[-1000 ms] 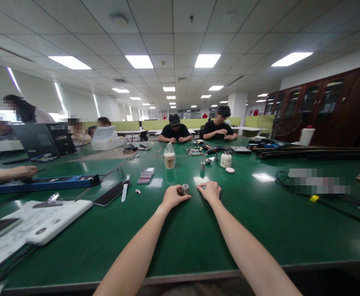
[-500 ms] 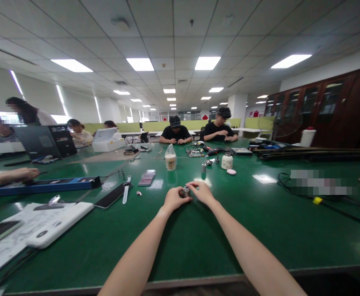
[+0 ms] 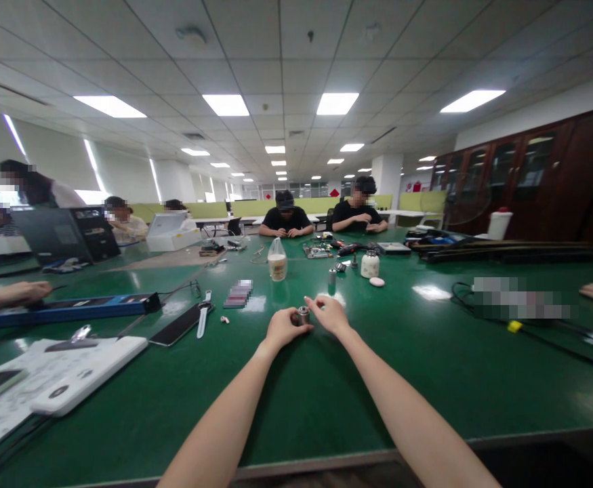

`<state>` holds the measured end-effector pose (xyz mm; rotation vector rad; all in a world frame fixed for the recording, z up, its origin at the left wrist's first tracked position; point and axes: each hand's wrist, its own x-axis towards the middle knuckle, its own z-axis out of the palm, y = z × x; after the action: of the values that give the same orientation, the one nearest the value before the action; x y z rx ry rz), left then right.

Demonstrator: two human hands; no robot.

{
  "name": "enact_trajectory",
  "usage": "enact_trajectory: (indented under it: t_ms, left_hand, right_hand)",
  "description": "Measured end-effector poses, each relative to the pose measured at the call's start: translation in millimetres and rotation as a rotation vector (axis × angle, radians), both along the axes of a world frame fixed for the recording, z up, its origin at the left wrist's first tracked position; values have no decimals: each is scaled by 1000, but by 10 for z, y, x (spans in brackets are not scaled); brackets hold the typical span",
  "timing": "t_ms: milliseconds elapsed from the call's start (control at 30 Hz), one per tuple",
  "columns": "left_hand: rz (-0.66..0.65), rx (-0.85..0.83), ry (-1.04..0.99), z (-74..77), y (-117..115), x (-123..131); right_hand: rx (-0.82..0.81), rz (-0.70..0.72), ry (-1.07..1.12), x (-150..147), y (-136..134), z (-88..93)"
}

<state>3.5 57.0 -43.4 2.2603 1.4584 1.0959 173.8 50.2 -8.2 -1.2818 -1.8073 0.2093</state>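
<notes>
A small silver metal cylinder stands upright near the middle of the green table. My left hand is wrapped round its left side, thumb in front and fingers behind. The cylinder's top face shows a ring-like centre. Just right of it is my right hand, with thumb and fingers bent together and a fingertip raised beside the rim. Anything pinched there is too small to make out. Beyond the hands stands a second silver cylinder.
Ahead are a bagged cup, a white jar and a pink lid. To the left lie a phone, a watch, an earbud and a clipboard. Cables lie right. Several people sit around.
My right fingertips have lifted slightly off the cylinder's top, so more of it shows. My left hand keeps its hold. The whole view has shifted a little.
</notes>
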Motion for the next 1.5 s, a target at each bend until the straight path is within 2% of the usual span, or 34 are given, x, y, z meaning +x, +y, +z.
enact_trajectory:
  t_ms: [67,167,267,367,467,600,667,733,800,900,1167,1367,1500]
  left_hand:
    - [4,-1,-6,11,-9,1]
    - [8,10,4,14,-11,3]
    - [3,21,11,-1,2,2]
    - [-4,20,3,-15,11,0]
    - [-3,12,-2,-6,3,3]
    - [28,15,14,28,-24,16]
    - [23,12,12,41,-37,20]
    - [14,7,4,48,-49,23]
    - [13,6,-3,52,-59,24]
    - [24,7,-1,61,-71,26]
    - [18,7,-1,69,-76,22]
    - [9,6,-10,35,-41,13]
    - [12,10,7,35,-33,13]
  right_hand:
    - [-14,-17,69,24,10,18]
    - [-23,35,137,32,22,11]
    - [-8,81,80,-2,27,-36]
    - [50,104,10,-53,39,-72]
    - [152,97,60,-67,82,-60]
    - [193,-38,121,69,156,-59]
    - [112,-168,24,188,177,-107]
    - [-36,-281,-112,300,185,-179]
    - [-142,-333,-185,374,186,-247]
    - [-173,-343,-204,409,185,-303]
    - [-121,-237,-65,375,198,-246]
    - [8,21,54,126,184,-73]
    - [52,118,77,-26,116,-70]
